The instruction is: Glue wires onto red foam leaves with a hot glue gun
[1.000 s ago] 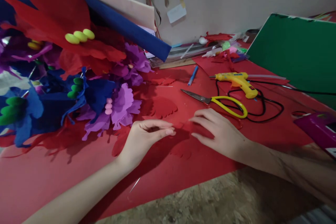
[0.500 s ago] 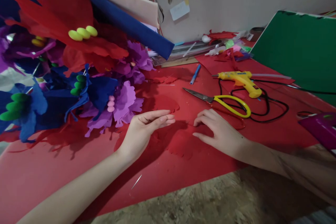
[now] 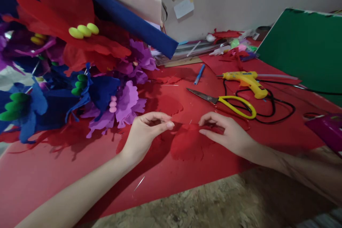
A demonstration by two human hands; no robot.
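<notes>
My left hand (image 3: 148, 133) hovers just above the red sheet (image 3: 53, 171) that covers the worktop. Its fingers are curled in toward the thumb, and I cannot tell whether they pinch anything. My right hand (image 3: 231, 133) faces it, thumb and forefinger closed on the upper edge of a red petal cut-out (image 3: 187, 144), which otherwise lies flat between the two hands. The light pinch seems to be all this thin, floppy piece needs. A second red petal (image 3: 168, 105) lies just beyond. Yellow-handled scissors (image 3: 227, 104) rest near my right hand, blades pointing left, likely kept within easy reach. Behind them a yellow glue gun (image 3: 247, 80) lies on its side with its black cord (image 3: 279, 108) looped beside it. A blue pen (image 3: 199, 74) lies farther back. To my left, a big cluster of blue, purple and red craft flowers (image 3: 88, 78) leans over the sheet. A green sheet (image 3: 304, 50) stands tilted at the right. A paper note (image 3: 183, 8) is stuck on the wall, but no writing is legible.
</notes>
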